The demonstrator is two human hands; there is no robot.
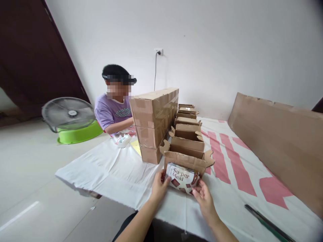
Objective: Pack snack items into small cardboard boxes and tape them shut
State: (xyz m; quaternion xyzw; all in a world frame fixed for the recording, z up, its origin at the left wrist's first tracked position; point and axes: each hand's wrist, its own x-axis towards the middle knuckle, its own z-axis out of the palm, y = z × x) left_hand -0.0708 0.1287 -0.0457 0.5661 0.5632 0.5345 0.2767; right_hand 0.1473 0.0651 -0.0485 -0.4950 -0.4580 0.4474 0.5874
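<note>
Between my two hands is a white packet (182, 179) printed "Su-per Meal" with dark red diamond shapes; it may be a stack of several. My left hand (159, 185) grips its left end, the thumb lying on the front. At the right end, my right hand (204, 197) closes its fingers and thumb on the lower corner. Directly behind the packet stands an open cardboard box (185, 160) with its side flaps spread outward. Whether the packet touches this box, I cannot tell.
More open boxes (188, 134) stand in a row behind. Left of them rises a wall of taped cartons (147, 126). A person in purple (111, 111) sits beyond, near a white tape dispenser (124, 140). A box cutter (267, 222) lies right; a cardboard sheet (277, 137) stands farther right.
</note>
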